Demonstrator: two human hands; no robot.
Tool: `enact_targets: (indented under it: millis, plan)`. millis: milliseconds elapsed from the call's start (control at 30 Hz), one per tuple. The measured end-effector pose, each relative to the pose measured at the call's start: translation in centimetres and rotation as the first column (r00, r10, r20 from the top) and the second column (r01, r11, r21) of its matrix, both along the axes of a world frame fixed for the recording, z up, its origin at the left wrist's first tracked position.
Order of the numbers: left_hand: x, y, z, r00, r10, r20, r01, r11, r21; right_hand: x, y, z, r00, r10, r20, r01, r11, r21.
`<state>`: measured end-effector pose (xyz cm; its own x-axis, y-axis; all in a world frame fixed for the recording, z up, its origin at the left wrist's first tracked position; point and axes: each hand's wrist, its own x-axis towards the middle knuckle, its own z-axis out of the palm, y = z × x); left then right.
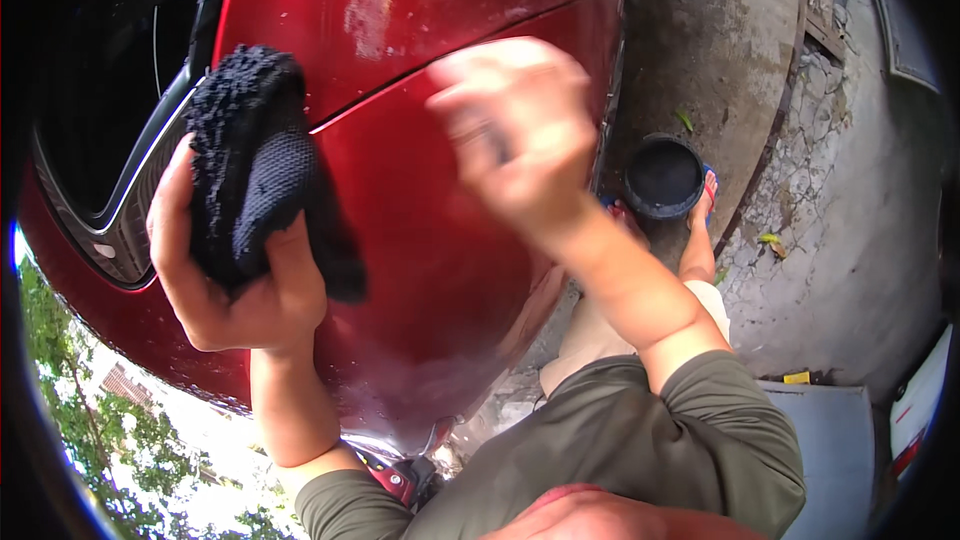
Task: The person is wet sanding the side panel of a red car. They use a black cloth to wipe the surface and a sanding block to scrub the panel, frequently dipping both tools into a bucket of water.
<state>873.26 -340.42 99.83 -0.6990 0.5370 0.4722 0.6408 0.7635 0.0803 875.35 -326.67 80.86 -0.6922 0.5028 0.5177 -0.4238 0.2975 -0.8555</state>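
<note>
My left hand (238, 318) grips a dark, shaggy microfiber cloth (255, 170), which is bunched up with a looped pile on one part and a finer weave on another. The cloth is raised in front of a red car (400, 240), near its dark window (110, 70). Over the glossy red panel, my right hand (525, 130) is blurred by motion with its fingers curled closed. Whatever those fingers may hold cannot be made out. Whitish streaks and drops mark the car's paint above the dark panel seam.
A black bucket (664, 176) stands on the concrete ground beside my sandalled foot (708, 195). Cracked paving and a grey wall (860, 240) run along the right. A grey panel (815, 450) and part of a white vehicle (920, 405) are at the lower right.
</note>
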Motion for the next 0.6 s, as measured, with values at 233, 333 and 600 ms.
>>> enact_targets:
  millis: [233, 333, 600]
  plan:
    - [0.4, -0.4, 1.0, 0.998, 0.055, 0.032, -0.051, 0.992, -0.112, -0.3, 2.6, -3.4, 0.970, -0.137, 0.200, 0.134, 0.991, 0.027]
    - [0.8, -0.4, -0.1, 0.994, 0.111, 0.023, -0.110, 0.994, -0.011, 0.9, -1.4, 1.4, 0.996, 0.079, -0.046, -0.081, 0.995, -0.061]
    - [1.3, -1.7, 0.0, 0.991, 0.127, -0.031, -0.129, 0.987, -0.094, -0.7, 3.5, -9.7, 1.000, -0.024, 0.014, 0.025, 0.996, -0.087]
